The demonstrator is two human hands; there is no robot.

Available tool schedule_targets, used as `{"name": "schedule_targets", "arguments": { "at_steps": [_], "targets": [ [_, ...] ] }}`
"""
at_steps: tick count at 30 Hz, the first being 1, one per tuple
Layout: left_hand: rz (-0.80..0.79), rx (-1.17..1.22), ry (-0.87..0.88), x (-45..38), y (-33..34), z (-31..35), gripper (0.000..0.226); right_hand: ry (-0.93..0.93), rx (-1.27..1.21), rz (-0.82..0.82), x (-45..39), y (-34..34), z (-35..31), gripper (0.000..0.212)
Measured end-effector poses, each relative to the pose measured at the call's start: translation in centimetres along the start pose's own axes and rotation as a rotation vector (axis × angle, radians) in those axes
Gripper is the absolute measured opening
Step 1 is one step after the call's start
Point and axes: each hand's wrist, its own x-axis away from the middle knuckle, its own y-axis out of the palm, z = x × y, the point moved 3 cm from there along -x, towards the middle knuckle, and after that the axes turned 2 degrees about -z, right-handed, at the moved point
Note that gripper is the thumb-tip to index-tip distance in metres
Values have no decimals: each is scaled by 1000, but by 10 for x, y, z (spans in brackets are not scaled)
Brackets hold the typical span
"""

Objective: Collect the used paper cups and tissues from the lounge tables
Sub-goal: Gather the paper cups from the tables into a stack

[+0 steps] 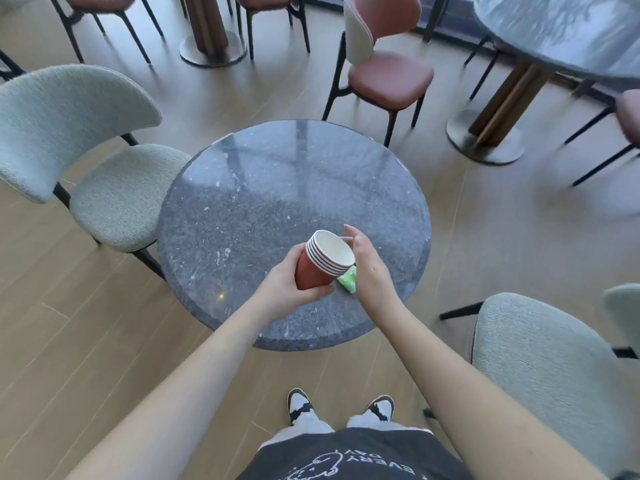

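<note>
Head view looks down on a round grey stone-patterned table (pixel 263 188) with the person standing at its near edge. Print on the dark T-shirt (pixel 353 459) at the bottom of the frame appears upside down; the words "EVERY DAY" can be made out beside a white line drawing, and the rest of the print is cut off by the frame edge.

A stack of red paper cups (pixel 323 261), nested with several white rims showing, is tilted with its open mouth toward the upper right. The left hand (pixel 287 285) grips the stack round its red side, thumb along the lower edge and fingers curled behind it, holding it above the near part of the tabletop. The right hand (pixel 367 265) is just beside the stack's rim, fingers nearly straight and pointing away from the person, palm facing the cups; whether it touches the rim cannot be told. Between the cups and the right palm a small green packet (pixel 348 284) shows, mostly hidden by the stack and the hand, so whether it lies on the table or is held cannot be told, and nothing on it can be read.

Pale green upholstered chairs (pixel 86 150) stand left and right of the table, brown-seated chairs (pixel 384 64) beyond it. Another grey table (pixel 568 32) at upper right is blurred and cut off.
</note>
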Motion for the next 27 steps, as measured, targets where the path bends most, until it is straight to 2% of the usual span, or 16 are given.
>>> {"name": "schedule_targets", "arguments": {
  "at_steps": [4, 9, 13, 18, 23, 27],
  "targets": [
    [-82, 25, 72, -11, 38, 36, 73, 20, 12, 241, 27, -65, 19, 38],
    [-165, 40, 161, -9, 100, 85, 68, 27, -86, 455, 88, -141, 38, 42],
    [-253, 21, 246, 6, 162, 127, 73, 19, -155, 606, 152, -197, 53, 41],
    [-445, -25, 379, 46, 261, 187, 73, 37, -155, 778, 250, -268, 65, 39],
    [-622, -25, 538, 101, 362, 252, 75, 60, -73, 998, 363, -342, 73, 54],
    [-810, -59, 643, 151, 434, 293, 63, 42, -74, 1204, 455, -377, 73, 39]
  ]
}}
